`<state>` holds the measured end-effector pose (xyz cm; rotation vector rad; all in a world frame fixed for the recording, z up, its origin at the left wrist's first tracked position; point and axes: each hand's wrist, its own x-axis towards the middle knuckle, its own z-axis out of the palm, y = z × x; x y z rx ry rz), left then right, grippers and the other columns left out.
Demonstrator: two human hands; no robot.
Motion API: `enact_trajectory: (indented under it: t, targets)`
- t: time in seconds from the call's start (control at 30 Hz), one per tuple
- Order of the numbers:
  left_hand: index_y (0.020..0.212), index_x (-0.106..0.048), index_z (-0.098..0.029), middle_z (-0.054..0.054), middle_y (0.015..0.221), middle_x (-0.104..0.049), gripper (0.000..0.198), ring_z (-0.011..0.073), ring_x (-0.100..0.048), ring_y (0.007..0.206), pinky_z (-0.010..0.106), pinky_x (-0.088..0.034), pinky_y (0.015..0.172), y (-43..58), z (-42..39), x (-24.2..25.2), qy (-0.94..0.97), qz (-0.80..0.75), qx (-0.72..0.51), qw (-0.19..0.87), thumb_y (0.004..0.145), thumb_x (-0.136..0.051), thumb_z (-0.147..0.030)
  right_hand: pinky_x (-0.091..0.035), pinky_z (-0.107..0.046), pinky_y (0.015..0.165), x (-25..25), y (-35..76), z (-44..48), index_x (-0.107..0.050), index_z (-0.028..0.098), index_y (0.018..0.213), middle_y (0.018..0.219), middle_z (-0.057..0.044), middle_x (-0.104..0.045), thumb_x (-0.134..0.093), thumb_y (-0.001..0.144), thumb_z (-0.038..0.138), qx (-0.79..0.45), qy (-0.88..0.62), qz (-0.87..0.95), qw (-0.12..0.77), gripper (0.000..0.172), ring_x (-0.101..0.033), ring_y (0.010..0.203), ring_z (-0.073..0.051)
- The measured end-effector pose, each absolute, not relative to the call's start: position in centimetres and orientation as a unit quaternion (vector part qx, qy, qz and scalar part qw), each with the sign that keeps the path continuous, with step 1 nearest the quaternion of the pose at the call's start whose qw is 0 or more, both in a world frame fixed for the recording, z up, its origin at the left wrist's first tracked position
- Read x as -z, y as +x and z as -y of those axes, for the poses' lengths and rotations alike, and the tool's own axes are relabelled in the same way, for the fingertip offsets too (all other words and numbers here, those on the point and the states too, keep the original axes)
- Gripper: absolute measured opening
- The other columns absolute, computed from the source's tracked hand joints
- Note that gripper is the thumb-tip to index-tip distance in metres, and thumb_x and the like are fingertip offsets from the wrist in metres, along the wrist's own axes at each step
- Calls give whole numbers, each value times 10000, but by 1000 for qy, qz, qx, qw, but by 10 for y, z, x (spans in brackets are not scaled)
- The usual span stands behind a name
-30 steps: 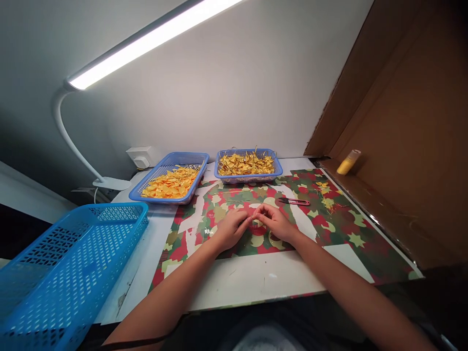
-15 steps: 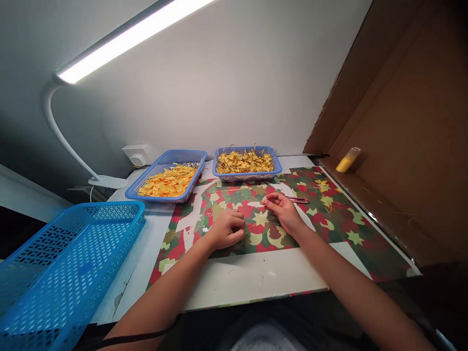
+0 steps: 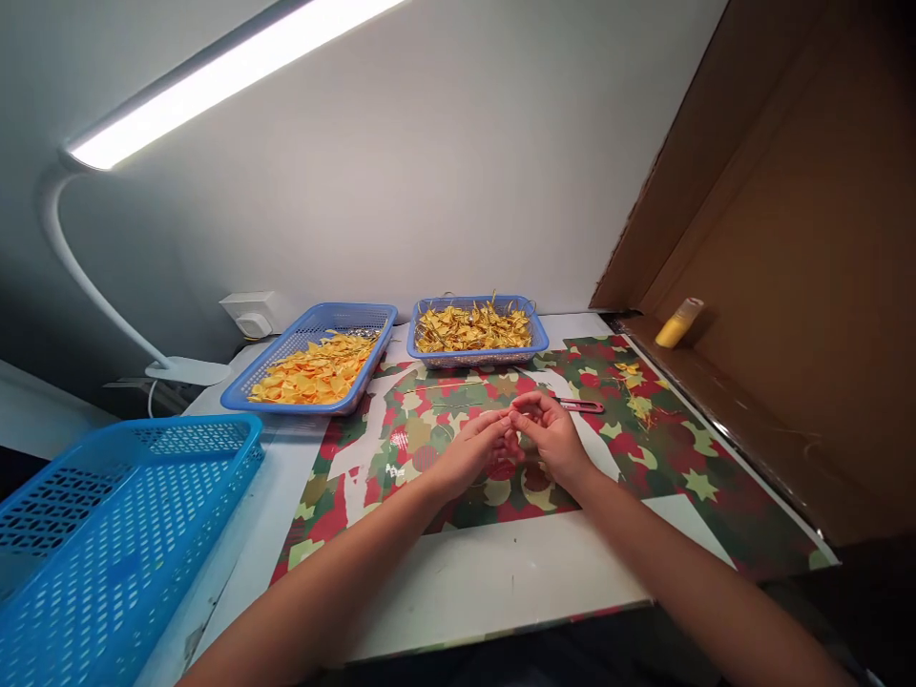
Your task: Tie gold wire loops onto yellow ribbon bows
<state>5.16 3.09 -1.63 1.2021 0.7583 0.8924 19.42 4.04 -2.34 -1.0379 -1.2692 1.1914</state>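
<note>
Over the patterned mat (image 3: 422,510), my left hand (image 3: 476,448) and my right hand (image 3: 551,437) meet at their fingertips. Both are closed in a pinch; whatever small thing lies between the fingers is too small to make out. Just beyond the right hand lies a pink-handled tool (image 3: 581,405), partly hidden by that hand. Thin wire-like strands (image 3: 444,385) rest on the mat ahead of the left hand.
Two blue baskets stand at the back: the left basket (image 3: 233,394) holds yellow petal-like pieces, the right basket (image 3: 478,360) yellow pieces with stems. A larger blue basket (image 3: 247,448) is at left, below a lamp (image 3: 93,277). Yellow scraps (image 3: 640,405) and a small tube (image 3: 676,324) lie right.
My left hand has moved up and right from the mat to meet the fingertips of my right hand. The right hand keeps its pinch. The view has shifted slightly.
</note>
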Motion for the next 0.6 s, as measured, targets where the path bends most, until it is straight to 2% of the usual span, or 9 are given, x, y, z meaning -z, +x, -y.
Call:
enact_trajectory:
  t: [0.07, 0.13, 0.23, 0.27, 0.3, 0.37, 0.43, 0.6]
  targets:
    - [789, -485, -180, -85, 553, -314, 379, 58, -315, 449, 187, -307, 463, 55, -37, 18, 500, -334, -387, 699, 846, -545, -550, -496, -311, 714, 18, 204, -49, -602, 219, 870, 864, -37, -681, -682, 728, 544, -478, -452, 552, 512, 364, -624, 781, -177]
    - [738, -435, -188, -105, 540, -232, 373, 47, -200, 434, 175, -199, 432, 56, -43, 20, 475, -337, -381, 718, 839, -561, -525, -473, -318, 708, 9, 222, -60, -628, 216, 860, 877, -45, -683, -653, 754, 528, -451, -474, 578, 487, 331, -604, 770, -181]
    - [719, -433, -187, -107, 527, -237, 337, 46, -177, 435, 176, -160, 427, 55, -48, 23, 450, -346, -377, 732, 835, -577, -470, -420, -318, 677, -5, 263, -79, -660, 213, 750, 774, -32, -650, -755, 672, 431, -399, -519, 620, 433, 249, -545, 729, -190]
    - [714, -444, -185, -107, 519, -238, 330, 47, -175, 432, 179, -156, 424, 56, -48, 24, 443, -350, -376, 734, 832, -580, -462, -406, -321, 686, -8, 277, -85, -655, 211, 704, 757, -36, -639, -785, 641, 387, -368, -538, 643, 401, 228, -534, 757, -204]
    - [712, -459, -183, -107, 509, -238, 326, 47, -173, 429, 181, -154, 421, 56, -49, 25, 437, -355, -377, 736, 828, -585, -460, -401, -326, 695, -9, 290, -89, -648, 215, 692, 760, -35, -633, -783, 641, 396, -296, -566, 694, 333, 232, -530, 777, -215]
    - [716, -490, -178, -110, 486, -236, 325, 49, -167, 423, 186, -153, 414, 57, -48, 26, 428, -364, -380, 735, 816, -596, -468, -403, -343, 733, -6, 310, -93, -649, 214, 747, 825, -45, -639, -766, 668, 399, -209, -585, 751, 222, 232, -535, 843, -238]
    - [725, -512, -174, -113, 471, -236, 331, 51, -158, 422, 190, -150, 411, 58, -48, 27, 419, -374, -385, 733, 806, -603, -483, -412, -358, 776, 2, 319, -94, -641, 211, 822, 900, -52, -638, -729, 720, 395, -183, -580, 778, 154, 228, -541, 900, -247]
    - [724, -542, -165, -111, 467, -245, 357, 50, -161, 427, 197, -148, 419, 58, -47, 23, 409, -394, -376, 732, 785, -624, -507, -415, -376, 826, 19, 312, -87, -562, 212, 858, 951, -53, -610, -597, 863, 349, -221, -573, 778, 133, 141, -525, 945, -237]
